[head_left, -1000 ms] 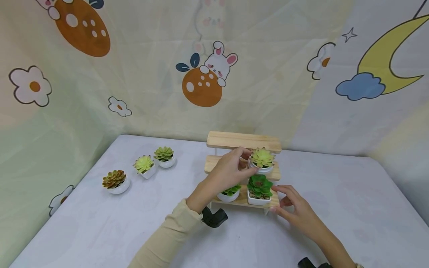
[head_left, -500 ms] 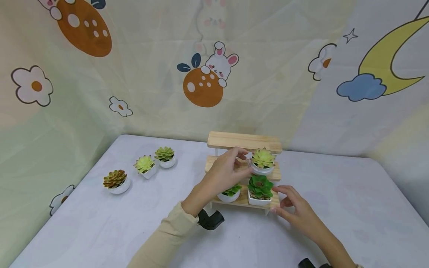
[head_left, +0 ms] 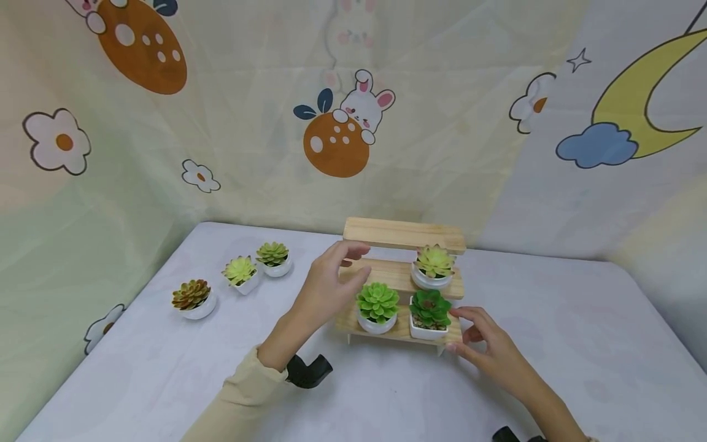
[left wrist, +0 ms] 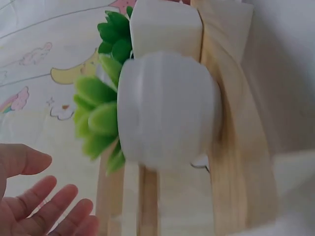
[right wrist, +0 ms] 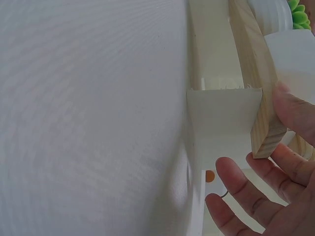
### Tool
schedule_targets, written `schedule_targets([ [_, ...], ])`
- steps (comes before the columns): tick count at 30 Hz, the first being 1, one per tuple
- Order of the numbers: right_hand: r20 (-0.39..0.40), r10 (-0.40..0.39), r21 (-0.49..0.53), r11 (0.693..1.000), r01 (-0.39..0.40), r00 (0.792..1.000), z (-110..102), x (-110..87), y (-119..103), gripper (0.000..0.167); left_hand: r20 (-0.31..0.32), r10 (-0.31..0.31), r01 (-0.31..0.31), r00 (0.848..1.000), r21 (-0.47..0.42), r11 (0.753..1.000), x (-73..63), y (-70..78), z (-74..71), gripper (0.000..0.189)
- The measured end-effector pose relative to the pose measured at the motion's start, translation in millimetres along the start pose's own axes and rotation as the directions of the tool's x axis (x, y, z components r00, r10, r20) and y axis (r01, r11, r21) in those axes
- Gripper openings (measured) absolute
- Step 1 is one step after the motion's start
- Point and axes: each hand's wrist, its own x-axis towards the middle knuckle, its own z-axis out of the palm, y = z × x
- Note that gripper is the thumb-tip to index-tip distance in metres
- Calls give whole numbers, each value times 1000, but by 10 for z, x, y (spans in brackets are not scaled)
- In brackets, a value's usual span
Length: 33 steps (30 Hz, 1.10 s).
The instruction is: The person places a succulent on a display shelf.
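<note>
Right hand (head_left: 486, 344) is pinching the right end of the near board (right wrist: 268, 118), which looks like a decent way to brace the wooden stand (head_left: 405, 233). Left hand (head_left: 328, 285) is empty, fingers loose, by the left end of the middle board (head_left: 394, 274). I'd keep the bracing pinch light and the left hand high, so it doesn't clip the near-left plant. Pots are all white, one succulent each. Near board: round pot (head_left: 377, 326) left, bright green; square pot (head_left: 429, 333) right, dark green, gravelly filler showing. Middle board, right: another round pot (head_left: 431, 282), pale green. Far left on the white cloth (head_left: 138, 380): brownish plant (head_left: 191, 294), yellow-green plant (head_left: 240, 269), duller green plant (head_left: 272, 253) farthest.
</note>
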Motion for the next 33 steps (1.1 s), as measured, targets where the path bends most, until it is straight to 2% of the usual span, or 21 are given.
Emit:
schedule_targets([
  [4, 11, 9, 13, 1000, -9, 1000, -7, 1, -12, 51, -52, 38, -36, 998, 37, 999, -112, -119, -178, 28],
  [10, 29, 40, 17, 999, -40, 999, -17, 1, -25, 51, -120, 6, 9, 993, 128, 992, -324, -289, -467, 31],
  [17, 32, 51, 20, 998, -52, 998, -12, -1, -27, 51, -192, 6, 38, 981, 224, 974, -549, -488, -764, 37],
  [22, 31, 52, 24, 998, -53, 998, 1, 0, -22, 51, -220, -44, 102, 975, 264, 959, -682, -601, -949, 43],
  [27, 32, 54, 22, 998, -55, 998, 4, 0, -19, 52, -242, -105, 180, 965, 313, 932, -799, -679, -1116, 50],
  [33, 32, 59, 15, 998, -59, 998, -5, -8, -15, 52, -244, -125, 209, 962, 354, 912, -920, -754, -1288, 59],
])
